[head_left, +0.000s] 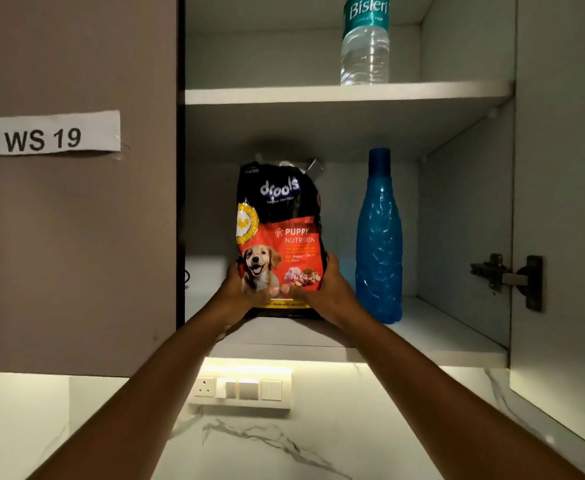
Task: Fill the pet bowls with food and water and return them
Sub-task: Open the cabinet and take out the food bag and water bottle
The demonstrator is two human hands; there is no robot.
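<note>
Black food bag (pixel 280 237) hides both hands' fingers (pixel 331 263).

Lower shelf (pixel 457 337): food bag (pixel 280 216), blue bottle (pixel 379 244).

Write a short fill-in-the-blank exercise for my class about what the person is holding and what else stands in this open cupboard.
1. Both hands, the left hand and the right hand, grip the bottom of a bag of ____ food.
2. The blue bottle stands to the ____ of the bag.
3. The clear water bottle stands on the ____ shelf.
4. The paper label reads WS ____.

Missing words: puppy; right; upper; 19
</note>
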